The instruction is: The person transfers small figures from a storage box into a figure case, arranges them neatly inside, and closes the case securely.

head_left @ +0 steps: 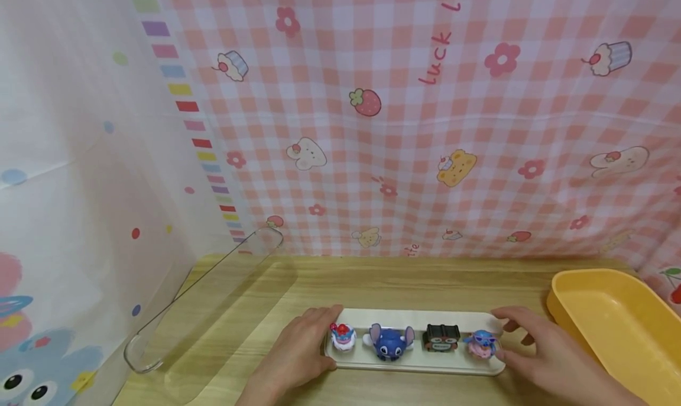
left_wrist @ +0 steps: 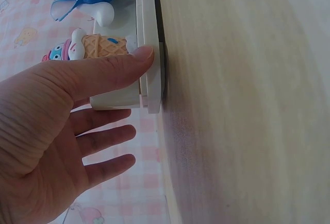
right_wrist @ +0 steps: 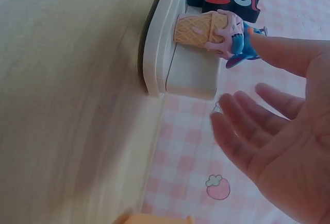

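Note:
A long cream tray [head_left: 420, 367] lies on the wooden table and holds a row of small toys. From left to right they are an ice-cream figurine with red balls on top [head_left: 343, 337], a blue big-eared figurine [head_left: 390, 342], a black owl-like figurine [head_left: 441, 338] marked "Seven" and a blue figurine in sunglasses on a pink cone [head_left: 481, 344]. My left hand [head_left: 303, 341] grips the tray's left end, its thumb [left_wrist: 116, 69] on the front rim. Around the right end my right hand [head_left: 548, 344] is spread, with its thumb [right_wrist: 289, 53] close to the sunglasses figurine; contact is unclear.
A clear, elongated cover [head_left: 213, 311] leans at the left side of the table [head_left: 425, 282]. On the right stands a yellow basin [head_left: 601, 288]. Pink checked cloth [head_left: 404, 128] hangs behind the table, and white printed cloth [head_left: 69, 175] hangs on the left.

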`<action>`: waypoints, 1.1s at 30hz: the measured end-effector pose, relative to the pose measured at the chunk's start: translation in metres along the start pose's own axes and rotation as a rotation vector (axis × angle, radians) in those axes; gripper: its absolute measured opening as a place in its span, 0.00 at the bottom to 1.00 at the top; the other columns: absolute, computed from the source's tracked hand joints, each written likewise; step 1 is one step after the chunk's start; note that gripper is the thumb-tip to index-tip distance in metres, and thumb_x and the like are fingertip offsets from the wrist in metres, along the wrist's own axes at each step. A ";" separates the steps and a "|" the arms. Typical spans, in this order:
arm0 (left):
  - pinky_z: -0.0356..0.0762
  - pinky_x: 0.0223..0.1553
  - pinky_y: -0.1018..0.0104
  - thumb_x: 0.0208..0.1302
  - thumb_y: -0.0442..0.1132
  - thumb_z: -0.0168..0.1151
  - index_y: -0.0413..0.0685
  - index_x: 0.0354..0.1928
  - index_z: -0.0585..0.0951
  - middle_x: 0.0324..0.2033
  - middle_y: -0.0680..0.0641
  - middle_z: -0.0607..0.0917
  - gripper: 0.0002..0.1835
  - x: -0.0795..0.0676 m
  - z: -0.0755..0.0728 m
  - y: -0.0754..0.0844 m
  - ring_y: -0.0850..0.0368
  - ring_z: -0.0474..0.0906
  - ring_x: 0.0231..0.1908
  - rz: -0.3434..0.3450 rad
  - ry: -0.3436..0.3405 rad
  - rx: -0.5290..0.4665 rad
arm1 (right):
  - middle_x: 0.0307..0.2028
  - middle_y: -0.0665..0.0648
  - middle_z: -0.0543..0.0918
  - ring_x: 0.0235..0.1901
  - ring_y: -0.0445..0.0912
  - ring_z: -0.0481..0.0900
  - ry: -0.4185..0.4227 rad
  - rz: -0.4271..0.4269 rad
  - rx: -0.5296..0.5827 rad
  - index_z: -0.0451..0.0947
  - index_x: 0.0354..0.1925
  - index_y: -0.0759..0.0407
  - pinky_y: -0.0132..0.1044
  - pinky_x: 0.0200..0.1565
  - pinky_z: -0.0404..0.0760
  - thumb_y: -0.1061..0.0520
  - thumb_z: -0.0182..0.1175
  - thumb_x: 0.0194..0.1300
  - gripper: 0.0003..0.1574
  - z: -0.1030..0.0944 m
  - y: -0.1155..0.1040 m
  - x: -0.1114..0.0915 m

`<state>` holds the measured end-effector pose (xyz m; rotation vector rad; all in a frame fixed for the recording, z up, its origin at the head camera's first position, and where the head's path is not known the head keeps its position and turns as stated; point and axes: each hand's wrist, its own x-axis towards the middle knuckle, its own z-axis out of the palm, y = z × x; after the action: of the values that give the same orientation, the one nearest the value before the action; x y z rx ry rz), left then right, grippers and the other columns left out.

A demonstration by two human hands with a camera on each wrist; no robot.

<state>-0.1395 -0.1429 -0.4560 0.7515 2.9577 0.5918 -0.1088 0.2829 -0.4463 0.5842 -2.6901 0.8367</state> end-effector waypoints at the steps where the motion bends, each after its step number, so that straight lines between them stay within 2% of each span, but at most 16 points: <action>1: 0.75 0.66 0.45 0.47 0.39 0.87 0.44 0.74 0.72 0.65 0.44 0.80 0.51 0.000 0.000 0.000 0.47 0.75 0.66 0.001 0.002 0.001 | 0.44 0.50 0.85 0.35 0.34 0.78 -0.006 0.006 0.014 0.80 0.57 0.57 0.34 0.31 0.82 0.59 0.83 0.49 0.38 0.000 0.001 -0.001; 4: 0.74 0.66 0.45 0.46 0.39 0.87 0.43 0.74 0.71 0.66 0.44 0.80 0.51 0.000 0.000 0.000 0.47 0.75 0.66 -0.001 0.001 0.003 | 0.46 0.54 0.85 0.36 0.33 0.79 -0.026 0.036 0.040 0.79 0.58 0.62 0.33 0.30 0.82 0.61 0.84 0.47 0.41 0.001 0.004 -0.005; 8: 0.74 0.67 0.44 0.46 0.40 0.87 0.43 0.75 0.71 0.66 0.44 0.80 0.52 0.000 0.000 0.000 0.46 0.75 0.66 -0.003 0.000 0.004 | 0.48 0.58 0.85 0.37 0.33 0.79 -0.045 0.103 0.021 0.78 0.59 0.65 0.32 0.30 0.81 0.60 0.84 0.47 0.42 0.001 0.007 -0.008; 14: 0.74 0.67 0.44 0.46 0.39 0.87 0.43 0.74 0.71 0.66 0.44 0.80 0.51 0.000 -0.001 0.000 0.46 0.75 0.66 -0.005 -0.003 0.005 | 0.54 0.62 0.84 0.38 0.41 0.83 -0.142 0.200 -0.006 0.76 0.62 0.68 0.33 0.33 0.82 0.55 0.83 0.51 0.45 0.001 0.015 -0.008; 18: 0.73 0.67 0.44 0.47 0.40 0.87 0.43 0.75 0.71 0.66 0.44 0.80 0.51 0.000 -0.001 0.001 0.46 0.74 0.66 -0.007 -0.009 0.003 | 0.50 0.61 0.85 0.38 0.45 0.84 -0.210 0.233 0.014 0.74 0.64 0.71 0.33 0.34 0.83 0.55 0.82 0.54 0.46 0.003 0.020 -0.009; 27: 0.74 0.67 0.44 0.46 0.40 0.87 0.43 0.75 0.71 0.66 0.43 0.80 0.52 0.000 0.000 0.001 0.46 0.75 0.66 0.001 -0.001 0.006 | 0.44 0.54 0.85 0.38 0.43 0.83 -0.346 0.322 0.064 0.76 0.60 0.75 0.34 0.37 0.84 0.49 0.80 0.58 0.43 0.008 0.026 -0.004; 33: 0.74 0.67 0.44 0.47 0.40 0.87 0.43 0.75 0.71 0.66 0.44 0.80 0.52 0.000 -0.001 0.001 0.46 0.75 0.66 -0.005 -0.003 0.011 | 0.43 0.51 0.85 0.37 0.39 0.80 -0.356 0.304 0.031 0.80 0.55 0.70 0.34 0.37 0.83 0.46 0.79 0.58 0.37 0.010 0.030 -0.005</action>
<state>-0.1389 -0.1422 -0.4551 0.7445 2.9613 0.5741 -0.1193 0.3009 -0.4711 0.3627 -3.1525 0.9257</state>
